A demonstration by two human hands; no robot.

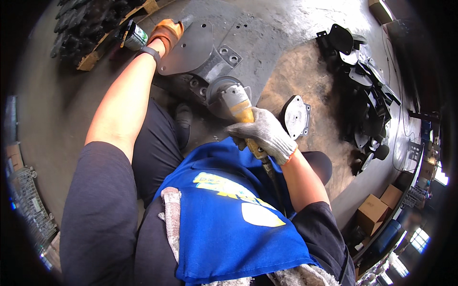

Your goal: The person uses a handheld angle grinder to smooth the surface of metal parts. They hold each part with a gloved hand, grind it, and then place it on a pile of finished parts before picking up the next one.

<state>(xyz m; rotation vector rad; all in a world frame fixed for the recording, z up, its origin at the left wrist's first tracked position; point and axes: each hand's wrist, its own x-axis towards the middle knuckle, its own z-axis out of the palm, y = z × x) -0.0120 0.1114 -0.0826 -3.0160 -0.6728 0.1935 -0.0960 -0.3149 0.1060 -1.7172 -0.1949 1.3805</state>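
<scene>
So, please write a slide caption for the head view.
Gloved right hand gripping a yellow angle grinder, left hand at the edge of a dark metal plate.

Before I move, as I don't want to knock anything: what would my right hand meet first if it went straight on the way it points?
Your right hand, with the grinder it holds, would likely meet the metal part ahead first; depth is unclear, so the grinder may already touch it.

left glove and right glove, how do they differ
The left glove is mostly orange; the right glove is grey. The left glove is at the edge of a dark metal plate; the right glove grips a yellow-and-grey grinder. Both are worn on the person's own hands.
</scene>
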